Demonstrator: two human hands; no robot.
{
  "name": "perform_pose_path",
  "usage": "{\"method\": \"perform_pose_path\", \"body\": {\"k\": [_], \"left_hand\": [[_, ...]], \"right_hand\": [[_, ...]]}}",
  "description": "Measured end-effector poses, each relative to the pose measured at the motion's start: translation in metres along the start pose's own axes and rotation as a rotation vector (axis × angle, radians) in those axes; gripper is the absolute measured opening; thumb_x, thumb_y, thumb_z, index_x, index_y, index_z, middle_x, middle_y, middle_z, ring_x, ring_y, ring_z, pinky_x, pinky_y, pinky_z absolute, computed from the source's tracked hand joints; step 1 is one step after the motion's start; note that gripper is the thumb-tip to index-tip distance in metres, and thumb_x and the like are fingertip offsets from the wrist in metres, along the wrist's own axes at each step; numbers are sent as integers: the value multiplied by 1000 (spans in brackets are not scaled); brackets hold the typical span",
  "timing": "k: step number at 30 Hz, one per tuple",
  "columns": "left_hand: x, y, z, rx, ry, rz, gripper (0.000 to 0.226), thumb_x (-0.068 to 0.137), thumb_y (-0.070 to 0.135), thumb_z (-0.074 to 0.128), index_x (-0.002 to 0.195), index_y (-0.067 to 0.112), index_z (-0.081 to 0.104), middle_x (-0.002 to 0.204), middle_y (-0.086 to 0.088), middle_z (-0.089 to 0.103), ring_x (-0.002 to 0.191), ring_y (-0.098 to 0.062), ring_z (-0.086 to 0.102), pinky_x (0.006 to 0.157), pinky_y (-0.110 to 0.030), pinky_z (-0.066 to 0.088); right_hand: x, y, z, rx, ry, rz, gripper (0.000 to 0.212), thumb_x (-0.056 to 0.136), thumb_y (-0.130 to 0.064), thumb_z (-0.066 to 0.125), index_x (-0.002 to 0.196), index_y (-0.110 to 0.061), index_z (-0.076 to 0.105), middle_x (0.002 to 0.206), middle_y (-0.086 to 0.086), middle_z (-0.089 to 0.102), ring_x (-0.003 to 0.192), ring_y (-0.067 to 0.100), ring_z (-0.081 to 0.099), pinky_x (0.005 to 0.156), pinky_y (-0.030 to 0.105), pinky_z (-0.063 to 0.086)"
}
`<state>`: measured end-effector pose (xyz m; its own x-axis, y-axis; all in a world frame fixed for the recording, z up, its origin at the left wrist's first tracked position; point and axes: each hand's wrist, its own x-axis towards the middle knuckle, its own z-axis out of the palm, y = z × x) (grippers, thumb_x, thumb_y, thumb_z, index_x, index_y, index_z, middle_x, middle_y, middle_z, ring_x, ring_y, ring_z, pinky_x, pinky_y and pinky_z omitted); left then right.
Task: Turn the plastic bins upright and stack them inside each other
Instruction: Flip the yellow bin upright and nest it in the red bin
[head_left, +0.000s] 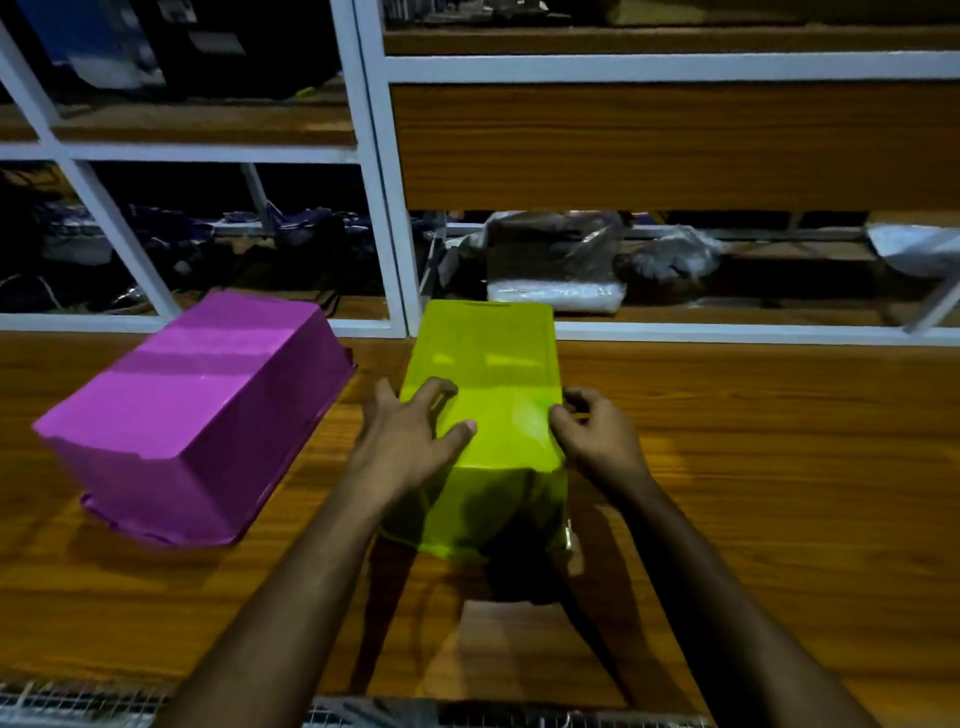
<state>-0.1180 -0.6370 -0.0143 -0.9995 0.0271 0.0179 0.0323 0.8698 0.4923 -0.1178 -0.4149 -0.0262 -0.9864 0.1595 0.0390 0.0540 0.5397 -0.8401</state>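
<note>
Two bins lie upside down on the wooden table (727, 467), so neither has been turned upright yet and the stacking is all still to do. The purple bin (197, 410) sits to the left, angled, its flat base up and its rim on the table, with no hand on it. The green bin (483, 395) lies in the middle, lengthwise away from the person, base up as well.

Both hands are on the green bin at its near end. The left hand (410, 436) lies on the left upper edge with fingers spread and lightly bent over the base, thumb across the top. Its grip is wide, more a press than a clasp. The right hand (597, 431) is at the right upper edge, fingers curled in. It seems to pinch the corner edge, though how much plastic it holds is hard to tell.

One hand on each side makes sense for a flip: the bin is smooth and has no handle on its base, so squeezing it between two palms gives control as it rolls over. The likely next step is lifting the near end and rotating the bin rim-up.

Behind the table stands a white-framed shelf (384, 208) holding dim bags and wrapped packages.
</note>
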Motion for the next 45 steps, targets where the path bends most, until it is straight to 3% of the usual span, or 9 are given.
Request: {"method": "perform_pose_path", "body": {"k": [9,15,19,23,26,30,35,41,45], "left_hand": [[-33,67,36,-180,-38,95,53,75,60,69,122,39,58,124,-6,30,113,-26,46,89,-26,39],[-38,86,28,-171,-112,124,53,81,66,56,128,42,53,113,-7,45,101,-21,45,79,-29,37],[-31,100,11,-206,-116,45,76,71,86,34,116,32,63,111,-9,68,108,-29,60,85,-36,47],[-30,129,-2,-266,-160,7,107,60,93,33,137,20,49,131,-12,61,119,-31,56,96,-41,46],[-31,135,-8,-324,-143,-12,106,61,85,48,143,18,41,142,-9,53,127,-30,51,100,-40,44],[-34,119,-13,-481,-134,7,88,58,72,61,136,31,51,132,-7,61,116,-27,59,99,-44,47],[-39,111,-5,-727,-112,42,66,65,57,67,128,47,52,117,-1,70,98,-21,69,91,-51,53],[-44,99,-1,-878,-122,60,57,83,8,68,138,17,55,119,-11,70,106,-25,68,88,-41,56],[-45,98,-4,-748,-61,127,53,82,0,67,130,21,63,119,-2,69,109,-14,65,89,-38,57]], "right_hand": [[-28,29,-79,-27,133,92,52,70,-38,49,111,-14,70,106,8,74,99,25,68,85,39,53],[-21,4,-107,-112,154,-50,51,72,-39,56,113,-12,70,108,11,71,100,26,66,90,40,52],[-25,-18,-103,-167,142,-148,54,75,-43,60,118,-12,68,111,11,68,103,24,63,87,27,44],[-32,-36,-88,-189,100,-283,33,90,-26,61,120,-17,69,113,9,67,107,23,61,82,21,37],[-34,-38,-89,-141,54,-303,30,91,-22,58,118,-24,70,121,3,68,114,18,61,94,29,47],[-25,-9,-107,-281,138,9,53,85,-36,67,130,-11,57,129,19,61,120,35,55,99,39,44],[-20,7,-117,78,44,144,52,85,-31,72,130,-9,58,112,7,67,103,31,66,90,51,54],[-15,-4,-117,367,58,132,53,79,-6,77,128,-7,57,107,18,71,92,32,70,89,52,55],[-15,-13,-109,407,81,177,45,75,-5,80,113,-8,57,106,19,71,89,33,71,85,54,56]]}}
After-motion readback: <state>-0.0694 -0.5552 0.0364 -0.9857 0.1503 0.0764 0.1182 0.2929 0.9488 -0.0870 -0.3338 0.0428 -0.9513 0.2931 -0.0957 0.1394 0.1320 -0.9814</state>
